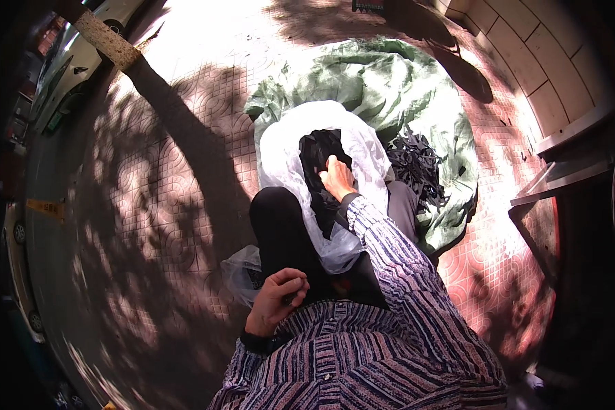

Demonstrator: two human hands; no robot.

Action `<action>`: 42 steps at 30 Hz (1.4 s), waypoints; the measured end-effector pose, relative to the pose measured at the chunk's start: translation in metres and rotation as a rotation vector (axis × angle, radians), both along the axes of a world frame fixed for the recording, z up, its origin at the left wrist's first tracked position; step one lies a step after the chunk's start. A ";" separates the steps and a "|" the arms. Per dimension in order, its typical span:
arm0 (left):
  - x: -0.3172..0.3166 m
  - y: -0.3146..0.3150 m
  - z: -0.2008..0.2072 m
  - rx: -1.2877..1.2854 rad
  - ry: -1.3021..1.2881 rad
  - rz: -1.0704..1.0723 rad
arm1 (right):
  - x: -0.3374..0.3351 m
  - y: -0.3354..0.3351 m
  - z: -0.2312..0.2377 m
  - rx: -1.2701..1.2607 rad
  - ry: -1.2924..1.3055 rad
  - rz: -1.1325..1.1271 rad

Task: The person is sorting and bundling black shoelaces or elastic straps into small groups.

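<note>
A white plastic bag (pixel 280 147) stands open in front of my knees, with dark, thin pieces (pixel 316 147) heaped inside it. Into its mouth reaches my right hand (pixel 338 179), fingers closed together against the dark pieces; what they pinch is too small to make out. My left hand (pixel 278 295) is held near my lap with its fingers curled in. A dark spot shows within its grip, but I cannot tell what it is. Right of the bag, a pile of black strips (pixel 417 167) lies on a green woven sheet (pixel 362 72).
A clear plastic bag (pixel 241 275) lies beside my left leg. Patterned red paving (pixel 164 225) surrounds the sheet, crossed by tree shadows. On the right are a tiled wall (pixel 533 61) and a metal ledge (pixel 564 181). A tree trunk (pixel 106 41) and parked cars (pixel 72 82) stand at the left.
</note>
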State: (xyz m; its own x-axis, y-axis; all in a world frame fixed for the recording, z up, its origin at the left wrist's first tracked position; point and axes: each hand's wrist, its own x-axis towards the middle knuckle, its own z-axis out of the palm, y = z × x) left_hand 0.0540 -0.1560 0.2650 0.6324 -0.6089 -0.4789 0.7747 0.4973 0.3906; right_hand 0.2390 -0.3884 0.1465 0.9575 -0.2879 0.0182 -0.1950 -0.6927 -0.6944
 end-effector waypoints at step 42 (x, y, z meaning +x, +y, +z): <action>0.003 -0.028 0.018 0.174 -0.246 0.035 | -0.224 -0.010 0.157 1.316 0.521 0.449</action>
State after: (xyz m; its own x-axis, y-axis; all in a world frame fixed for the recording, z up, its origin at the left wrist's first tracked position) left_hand 0.0573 -0.1845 0.2835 0.7615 -0.5071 -0.4036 0.6297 0.4315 0.6460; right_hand 0.0147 -0.3987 0.3031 0.7857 0.4888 -0.3792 -0.5576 0.2941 -0.7763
